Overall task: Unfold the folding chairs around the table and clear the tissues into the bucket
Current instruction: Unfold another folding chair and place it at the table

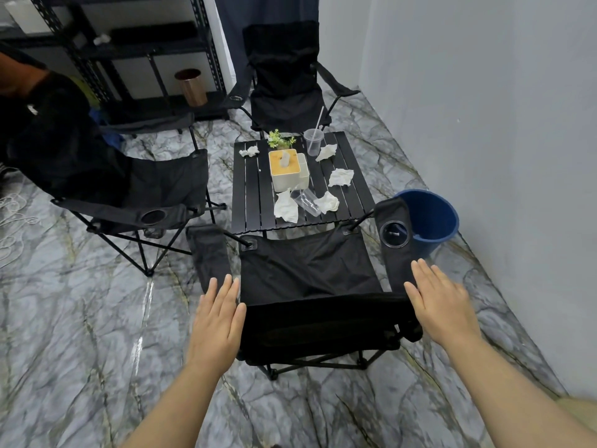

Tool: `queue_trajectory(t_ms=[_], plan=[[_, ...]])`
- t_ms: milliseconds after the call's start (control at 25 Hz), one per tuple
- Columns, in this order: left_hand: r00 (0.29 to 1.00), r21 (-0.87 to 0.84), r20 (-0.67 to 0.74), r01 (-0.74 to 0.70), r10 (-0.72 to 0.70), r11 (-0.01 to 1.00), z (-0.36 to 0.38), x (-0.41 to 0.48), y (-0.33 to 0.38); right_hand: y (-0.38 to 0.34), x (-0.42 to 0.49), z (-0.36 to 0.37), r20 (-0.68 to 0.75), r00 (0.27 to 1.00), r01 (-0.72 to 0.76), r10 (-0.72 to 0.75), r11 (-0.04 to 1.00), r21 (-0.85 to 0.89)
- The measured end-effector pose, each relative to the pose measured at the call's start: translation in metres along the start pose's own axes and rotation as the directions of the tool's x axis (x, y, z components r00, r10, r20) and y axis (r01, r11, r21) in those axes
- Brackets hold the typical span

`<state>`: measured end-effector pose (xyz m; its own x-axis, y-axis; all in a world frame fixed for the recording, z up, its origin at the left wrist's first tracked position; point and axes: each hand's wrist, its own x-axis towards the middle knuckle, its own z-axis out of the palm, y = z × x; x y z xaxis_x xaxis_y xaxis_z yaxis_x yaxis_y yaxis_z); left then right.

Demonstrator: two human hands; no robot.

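Both hands flat, palms down, fingers extended and close together, holding nothing. Left hand (217, 321) sits at the left end of the near chair (310, 286) backrest top, its fingers (226, 292) just beside the fabric edge, touching or nearly so, cannot tell. Right hand (442, 305) at the right end of the same backrest, fingers (423, 279) over the corner where the right armrest meets the back. Near chair is unfolded, seat open between the two hands, cup-holder armrest on the right.

Beyond it, the black slatted bench (252, 189). Near edge: two crumpled tissues (286, 206) flanking a clear cup (305, 202) lying on its side. Centre: tissue box (286, 169) with a tissue poking out. Right edge: another crumpled tissue (340, 176). Far edge: small plant (280, 139), upright lidded cup with straw (313, 142), a tissue just beside that cup, one more at the far left corner.

Blue bucket (429, 218) on the floor just beside the bench's near right corner, behind the chair's right armrest. Left chair (155, 192) unfolded at the bench's left side. Far chair (284, 92) unfolded past the far edge.
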<state>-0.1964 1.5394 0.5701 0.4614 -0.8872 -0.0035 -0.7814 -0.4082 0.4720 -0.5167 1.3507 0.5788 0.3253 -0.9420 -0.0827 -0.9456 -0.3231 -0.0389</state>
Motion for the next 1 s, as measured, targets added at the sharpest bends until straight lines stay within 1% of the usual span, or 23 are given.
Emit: queue_trajectory(t_ms=[120,200,280,360,480,600,760,880,1000], plan=[[0.999,-0.020,-0.007,-0.035,0.035,0.999,0.004,0.005,0.011,0.011,0.005,-0.006,0.012,1.000,-0.024,0.024,1.000,-0.001],[1.000,-0.032,-0.018,-0.020,0.019,0.999,0.005,0.007,0.011,0.010,0.009,-0.008,0.022,1.000,-0.010,0.010,1.000,0.000],[1.000,-0.048,-0.009,0.004,-0.005,0.999,0.005,0.006,0.003,0.002,0.004,-0.006,0.003,1.000,-0.002,0.002,1.000,-0.006],[1.000,-0.055,0.002,-0.006,0.006,0.998,0.004,0.006,-0.003,-0.004,-0.005,-0.006,-0.010,1.000,-0.018,0.018,1.000,-0.001],[1.000,-0.067,0.001,-0.003,0.003,0.998,0.004,0.010,-0.004,-0.003,-0.008,-0.003,-0.006,1.000,-0.003,0.003,1.000,-0.004],[0.999,-0.055,0.033,0.000,0.001,0.998,0.004,0.011,-0.001,-0.002,-0.005,-0.002,-0.028,0.999,-0.023,0.023,1.000,0.007],[0.999,-0.062,0.034,0.022,-0.020,0.998,0.003,0.012,0.004,0.000,0.003,-0.001,-0.039,0.999,0.019,-0.019,1.000,-0.010],[0.999,-0.053,0.033,0.032,-0.030,0.998,0.006,0.009,0.012,0.009,0.021,-0.003,-0.002,0.999,0.051,-0.051,0.998,0.022],[0.999,-0.052,0.026,0.032,-0.030,0.998,0.009,0.010,0.013,0.014,0.023,-0.005,0.011,0.996,0.088,-0.088,0.996,0.006]])
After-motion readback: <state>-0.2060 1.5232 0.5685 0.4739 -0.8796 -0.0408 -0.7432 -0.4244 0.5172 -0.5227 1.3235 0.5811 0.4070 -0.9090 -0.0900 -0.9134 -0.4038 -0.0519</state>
